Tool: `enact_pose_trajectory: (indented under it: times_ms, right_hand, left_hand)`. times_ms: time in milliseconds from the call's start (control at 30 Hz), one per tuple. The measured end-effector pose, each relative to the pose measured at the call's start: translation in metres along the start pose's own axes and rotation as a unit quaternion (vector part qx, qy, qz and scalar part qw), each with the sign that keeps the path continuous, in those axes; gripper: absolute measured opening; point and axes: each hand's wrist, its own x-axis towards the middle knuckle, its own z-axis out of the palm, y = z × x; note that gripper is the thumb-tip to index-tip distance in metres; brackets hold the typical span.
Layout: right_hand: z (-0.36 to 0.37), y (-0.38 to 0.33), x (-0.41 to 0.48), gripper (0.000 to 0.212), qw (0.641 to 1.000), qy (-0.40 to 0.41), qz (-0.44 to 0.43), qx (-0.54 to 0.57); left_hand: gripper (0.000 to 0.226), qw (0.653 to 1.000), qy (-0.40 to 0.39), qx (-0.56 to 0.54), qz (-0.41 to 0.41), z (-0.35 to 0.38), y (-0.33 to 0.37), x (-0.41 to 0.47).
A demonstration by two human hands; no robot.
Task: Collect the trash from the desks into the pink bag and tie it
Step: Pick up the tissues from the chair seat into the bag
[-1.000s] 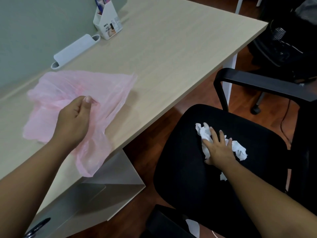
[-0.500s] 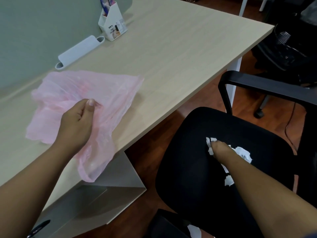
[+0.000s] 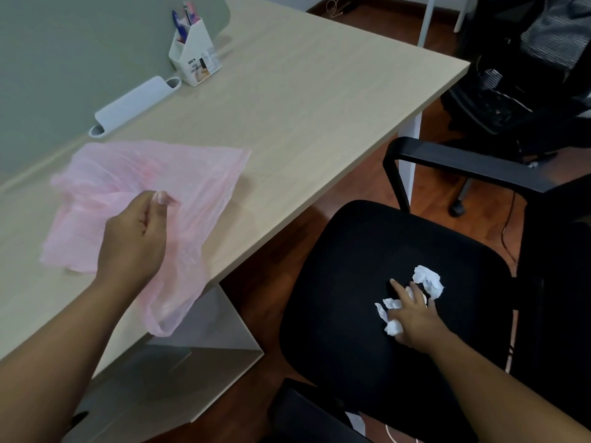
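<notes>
On the black seat of an office chair, crumpled white tissue is seen scattered in several wads beneath and just beyond the right hand. The fingers are spread flat over it; one wad lies past the fingertips to the far right, another beside the thumb. Well apart to the left, the pink bag is pinched by the curled fingers of the left hand. It is draped on the wooden desk and hangs over the near edge. A white pen holder and a white tray are set by the grey-green partition; dark wood flooring is shown below.
</notes>
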Motion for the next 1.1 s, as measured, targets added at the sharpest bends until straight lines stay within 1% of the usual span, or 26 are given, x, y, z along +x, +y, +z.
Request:
enact_pose_trajectory:
  times_ms: [67, 167, 267, 333, 400, 433, 467, 533, 567, 600, 633, 700, 733, 767, 800, 833, 867, 900, 967, 1000, 1100]
  right_hand:
    - [0.001, -0.008, 0.002, 0.028, 1.0, -0.023, 0.011, 0.001]
    - [-0.005, -0.015, 0.008, 0.032, 0.999, -0.02, 0.023, 0.028]
    - [-0.016, -0.01, 0.01, 0.04, 0.999, 0.018, 0.036, 0.029]
    - [-0.024, -0.004, 0.013, 0.039, 0.997, 0.03, 0.025, 0.068]
    - [-0.037, 0.005, 0.015, 0.025, 0.989, 0.083, 0.007, 0.12]
    - [-0.041, 0.011, 0.019, 0.021, 0.982, 0.133, 0.031, 0.13]
    - [-0.046, 0.016, 0.024, 0.024, 0.984, 0.151, 0.055, 0.074]
    - [-0.049, 0.028, 0.037, 0.039, 0.981, 0.169, 0.089, 0.037]
    - [-0.051, 0.033, 0.041, 0.044, 0.983, 0.139, 0.107, 0.046]
    - [-0.053, 0.033, 0.041, 0.046, 0.984, 0.071, 0.139, 0.087]
    - [-0.054, 0.033, 0.043, 0.045, 0.976, 0.031, 0.165, 0.139]
    - [-0.05, 0.032, 0.041, 0.029, 0.938, 0.046, 0.206, 0.274]
    - [-0.049, 0.026, 0.034, 0.022, 0.932, 0.055, 0.216, 0.285]
    - [-0.046, 0.024, 0.032, 0.021, 0.906, 0.058, 0.233, 0.348]
    - [-0.044, 0.02, 0.025, 0.026, 0.887, 0.05, 0.238, 0.393]
    - [-0.044, 0.014, 0.018, 0.029, 0.856, 0.038, 0.239, 0.457]
    - [-0.045, 0.006, 0.01, 0.028, 0.85, 0.037, 0.233, 0.471]
    - [-0.052, -0.001, 0.002, 0.02, 0.84, 0.052, 0.234, 0.487]
    - [-0.071, -0.018, -0.013, 0.008, 0.848, 0.092, 0.226, 0.469]
    - [-0.083, -0.028, -0.021, 0.007, 0.846, 0.112, 0.222, 0.472]
    - [-0.122, -0.067, -0.044, 0.012, 0.817, 0.168, 0.187, 0.519]
  left_hand:
    - [0.033, 1.0, 0.003, 0.003, 0.004, -0.008, 0.0, 0.006]
    - [0.03, 1.0, 0.012, 0.01, 0.005, -0.016, 0.001, 0.009]
    - [0.032, 1.0, 0.007, 0.009, 0.005, -0.015, 0.0, 0.005]
    - [0.034, 1.0, 0.003, 0.008, 0.003, -0.014, -0.001, 0.003]
    - [0.04, 1.0, 0.009, 0.005, 0.0, -0.013, 0.001, 0.002]
    - [0.042, 1.0, 0.014, 0.005, 0.0, -0.012, 0.002, 0.003]
    - [0.043, 1.0, 0.017, 0.007, -0.001, -0.011, 0.002, 0.004]
    - [0.043, 1.0, 0.016, 0.01, -0.002, -0.012, 0.001, 0.005]
    - [0.043, 1.0, 0.016, 0.01, 0.001, -0.013, 0.001, 0.005]
    - [0.044, 1.0, 0.015, 0.008, 0.007, -0.014, 0.0, 0.005]
    - [0.044, 1.0, 0.017, 0.004, 0.013, -0.015, 0.0, 0.005]
    - [0.044, 1.0, 0.016, 0.003, 0.009, -0.015, 0.0, 0.004]
    - [0.043, 1.0, 0.014, 0.004, 0.005, -0.015, 0.0, 0.003]
    - [0.041, 1.0, 0.012, -0.001, 0.001, -0.015, 0.0, 0.002]
    - [0.038, 1.0, 0.01, -0.009, 0.0, -0.015, 0.002, 0.002]
    - [0.034, 1.0, 0.007, -0.015, 0.002, -0.016, 0.003, 0.002]
    - [0.032, 1.0, 0.005, -0.018, 0.001, -0.017, 0.004, 0.003]
    - [0.032, 1.0, 0.002, -0.023, -0.002, -0.02, 0.005, 0.005]
    - [0.035, 0.999, -0.004, -0.031, -0.008, -0.029, 0.009, 0.008]
    - [0.038, 0.999, -0.005, -0.035, -0.008, -0.033, 0.01, 0.01]
    - [0.04, 0.998, 0.002, -0.051, -0.026, -0.056, 0.016, 0.016]
